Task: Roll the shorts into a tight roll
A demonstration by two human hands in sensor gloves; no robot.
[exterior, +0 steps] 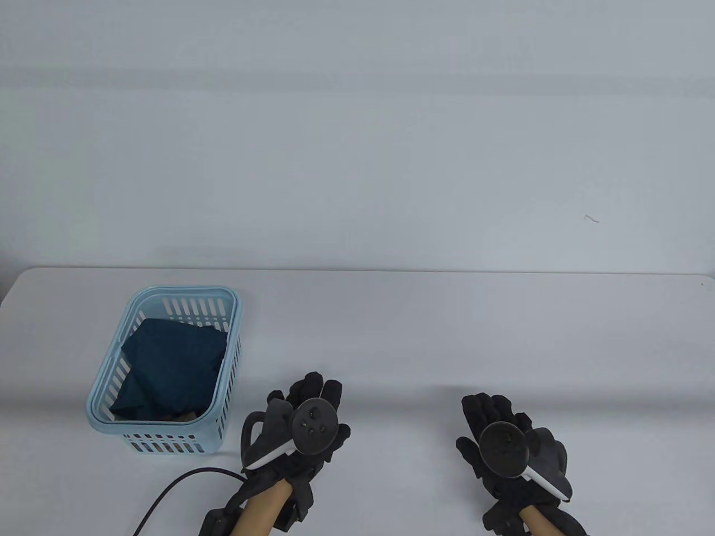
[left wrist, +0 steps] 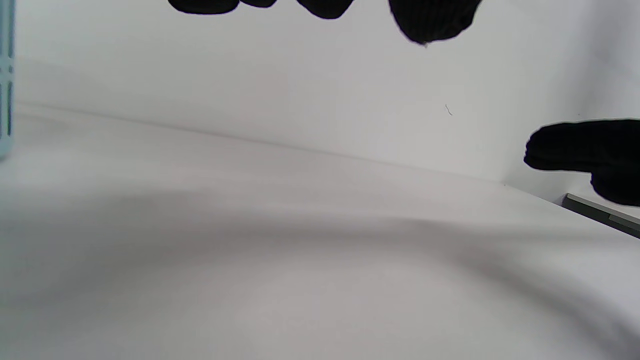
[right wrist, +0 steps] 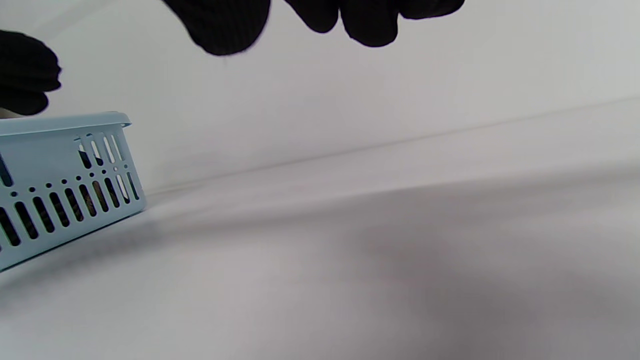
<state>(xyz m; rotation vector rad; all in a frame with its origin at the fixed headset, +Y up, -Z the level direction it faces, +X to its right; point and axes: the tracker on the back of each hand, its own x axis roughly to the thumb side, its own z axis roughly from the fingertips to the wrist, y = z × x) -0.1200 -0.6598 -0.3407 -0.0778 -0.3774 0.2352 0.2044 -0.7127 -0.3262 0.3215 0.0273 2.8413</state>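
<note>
No readable text or labels.

The basket [exterior: 165,368] stands on the counter [exterior: 447,335] at about nine o'clock, with the shorts [exterior: 170,363] lying inside it. The left hand [exterior: 296,430] sits at six o'clock just beside the basket, the right hand [exterior: 511,441] at five o'clock, well apart from it, and a cable [exterior: 173,491] lies at seven o'clock.

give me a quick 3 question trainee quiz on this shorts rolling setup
1. Where is the dark teal fabric bundle?
2. True or false: the left hand grips the fabric.
3. Which hand is nearer the light blue slotted plastic basket: A left, B right?

Key:
1. Inside the basket, on the white table.
2. False; neither hand holds anything.
3. A
</note>
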